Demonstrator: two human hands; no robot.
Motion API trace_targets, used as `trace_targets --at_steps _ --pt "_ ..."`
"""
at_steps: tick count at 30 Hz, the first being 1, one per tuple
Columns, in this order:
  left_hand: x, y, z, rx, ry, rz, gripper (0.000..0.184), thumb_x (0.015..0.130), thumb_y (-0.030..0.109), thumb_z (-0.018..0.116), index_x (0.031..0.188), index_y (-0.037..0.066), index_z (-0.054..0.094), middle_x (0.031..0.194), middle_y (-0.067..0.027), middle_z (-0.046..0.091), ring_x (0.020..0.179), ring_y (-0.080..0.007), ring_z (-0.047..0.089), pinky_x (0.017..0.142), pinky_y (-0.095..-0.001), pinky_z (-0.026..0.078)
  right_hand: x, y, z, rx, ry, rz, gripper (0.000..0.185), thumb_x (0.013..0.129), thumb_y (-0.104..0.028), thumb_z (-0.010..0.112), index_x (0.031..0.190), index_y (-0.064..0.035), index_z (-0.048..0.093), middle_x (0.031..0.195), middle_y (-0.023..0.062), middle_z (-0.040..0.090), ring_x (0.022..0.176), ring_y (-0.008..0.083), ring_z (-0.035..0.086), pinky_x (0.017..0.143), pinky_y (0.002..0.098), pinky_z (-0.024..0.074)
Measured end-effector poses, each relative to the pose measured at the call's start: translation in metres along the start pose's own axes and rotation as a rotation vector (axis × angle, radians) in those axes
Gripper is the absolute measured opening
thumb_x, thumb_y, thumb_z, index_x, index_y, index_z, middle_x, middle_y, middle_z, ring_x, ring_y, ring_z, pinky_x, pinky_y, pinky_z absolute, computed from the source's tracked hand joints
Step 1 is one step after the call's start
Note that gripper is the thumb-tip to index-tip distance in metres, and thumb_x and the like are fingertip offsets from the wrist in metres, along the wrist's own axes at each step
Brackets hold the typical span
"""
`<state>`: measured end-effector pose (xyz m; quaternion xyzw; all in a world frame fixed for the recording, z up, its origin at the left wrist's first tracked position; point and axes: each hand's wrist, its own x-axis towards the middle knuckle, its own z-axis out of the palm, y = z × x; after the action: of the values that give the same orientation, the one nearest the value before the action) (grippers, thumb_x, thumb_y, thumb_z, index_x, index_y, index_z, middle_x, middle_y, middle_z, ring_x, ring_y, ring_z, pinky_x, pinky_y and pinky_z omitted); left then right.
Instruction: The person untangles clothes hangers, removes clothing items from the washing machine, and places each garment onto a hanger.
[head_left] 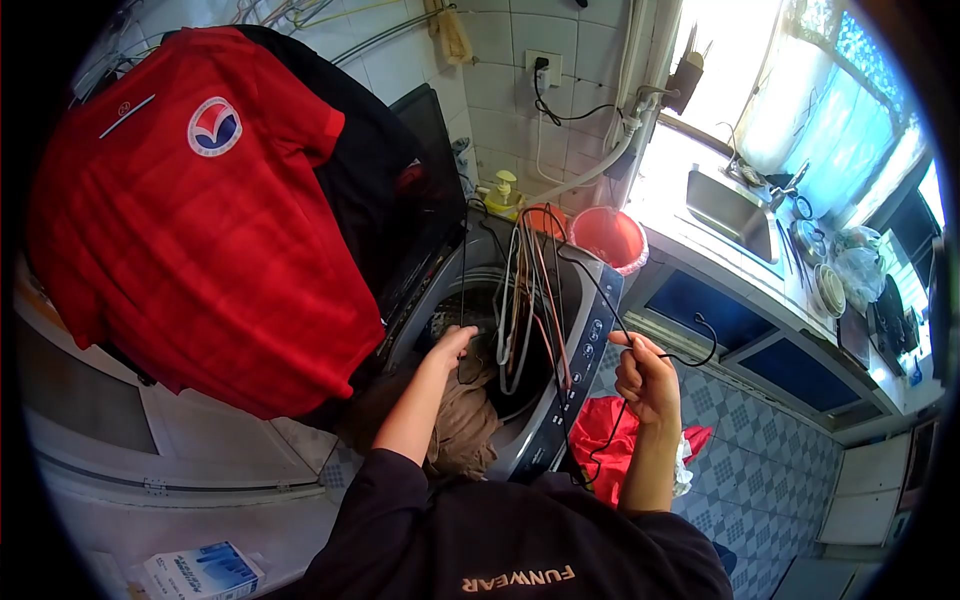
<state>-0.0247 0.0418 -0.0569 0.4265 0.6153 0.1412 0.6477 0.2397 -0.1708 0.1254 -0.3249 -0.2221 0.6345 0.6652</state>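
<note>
Hook to the right of our right hand, cloth to the left

We look down on an open washing machine, its tub beneath our left hand and its panel just left of our right. A red shirt hangs well to the left of both grips. Brown cloth lies bunched on our side of the left hand and well left of the right, so the left is nearer. A bunch of hangers stands over the tub between our hands. Our right fingers are closed on a black hanger; its long axis appears to run away from us, left of that grip, while its hook curls out to the right. Our left fingers are bent together beside a thin dark wire; we cannot tell whether they pinch it
</note>
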Motion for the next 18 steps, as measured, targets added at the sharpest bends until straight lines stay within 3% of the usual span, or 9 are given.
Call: trace_targets --at_steps 1,2,5,6,11,14,15,17,18 --pt "0.001 -0.004 0.006 0.018 0.024 0.003 0.04 0.079 0.037 0.061 0.109 0.014 0.048 0.103 -0.0044 0.049 0.083 -0.0193 0.047 0.077 -0.0461 0.036 -0.001 0.001 -0.002 0.003 0.005 0.003 0.031 0.096 -0.018 0.04 0.111 0.0068 0.052 0.051 -0.0011 0.034 0.041 0.0047 0.025 0.035 0.0192 0.0174" --pt "0.002 -0.007 0.014 0.017 0.054 -0.053 0.054 0.079 0.029 0.059 0.124 0.008 0.04 0.116 -0.0169 0.05 0.105 -0.0276 0.048 0.082 -0.0496 0.04 -0.001 0.001 -0.003 0.007 0.01 0.007 0.032 0.096 -0.018 0.04 0.111 0.0067 0.052 0.051 -0.0011 0.034 0.041 0.0048 0.025 0.035 0.0192 0.0175" --pt "0.003 -0.016 0.032 -0.062 -0.143 -0.119 0.058 0.079 0.027 0.058 0.128 0.012 0.031 0.128 -0.0159 0.041 0.109 -0.0309 0.046 0.079 -0.0555 0.037 -0.002 0.004 -0.007 0.019 -0.003 0.0 0.032 0.096 -0.018 0.039 0.112 0.0067 0.052 0.052 -0.001 0.034 0.041 0.0048 0.025 0.035 0.0193 0.0177" --pt "0.003 -0.017 0.041 -0.026 -0.102 -0.11 0.07 0.079 0.025 0.057 0.137 0.014 0.019 0.131 -0.0155 0.039 0.11 -0.0304 0.046 0.079 -0.0515 0.038 -0.002 0.005 -0.008 0.022 -0.001 0.001 0.032 0.096 -0.018 0.039 0.112 0.0067 0.052 0.052 -0.001 0.034 0.041 0.0048 0.025 0.035 0.0193 0.0177" --pt "0.001 -0.002 0.076 -0.446 -0.316 -0.087 0.086 0.082 0.013 0.052 0.144 0.022 -0.007 0.133 -0.0152 0.037 0.109 -0.0295 0.046 0.083 -0.0553 0.039 0.001 0.011 -0.014 0.047 0.011 0.017 0.032 0.096 -0.018 0.04 0.113 0.0065 0.051 0.051 -0.001 0.034 0.04 0.0051 0.025 0.034 0.0195 0.0186" --pt "-0.001 0.025 0.095 -0.461 -0.243 0.039 0.092 0.084 0.009 0.052 0.141 0.023 -0.019 0.122 -0.0139 0.042 0.098 -0.0291 0.051 0.086 -0.0585 0.039 0.005 0.012 -0.013 0.027 0.009 0.028 0.032 0.096 -0.019 0.04 0.113 0.0055 0.052 0.05 -0.0019 0.031 0.039 0.0052 0.023 0.034 0.02 0.0186" --pt "-0.009 0.039 0.096 -0.527 -0.175 -0.024 0.076 0.083 0.008 0.052 0.142 0.02 0.007 0.116 -0.0127 0.045 0.1 -0.0284 0.051 0.086 -0.0604 0.038 0.005 0.011 -0.014 0.021 0.009 0.028 0.032 0.096 -0.019 0.04 0.113 0.0055 0.052 0.05 -0.0019 0.031 0.039 0.0052 0.023 0.034 0.02 0.0186" --pt "0.011 0.038 0.086 -0.606 -0.319 -0.003 0.045 0.078 0.008 0.052 0.119 0.015 0.035 0.108 -0.0089 0.045 0.099 -0.0277 0.049 0.086 -0.0617 0.034 0.006 0.011 -0.016 0.009 0.003 0.021 0.032 0.096 -0.019 0.04 0.113 0.0056 0.052 0.05 -0.0018 0.031 0.039 0.0052 0.023 0.034 0.0199 0.019" --pt "0.009 0.038 0.084 -0.606 -0.318 -0.004 0.045 0.078 0.008 0.052 0.119 0.015 0.035 0.108 -0.0089 0.045 0.099 -0.0277 0.049 0.086 -0.0617 0.034 0.007 0.011 -0.017 0.033 0.0 0.028 0.032 0.096 -0.019 0.04 0.113 0.0055 0.052 0.051 -0.0017 0.031 0.039 0.0055 0.023 0.034 0.0199 0.0193"
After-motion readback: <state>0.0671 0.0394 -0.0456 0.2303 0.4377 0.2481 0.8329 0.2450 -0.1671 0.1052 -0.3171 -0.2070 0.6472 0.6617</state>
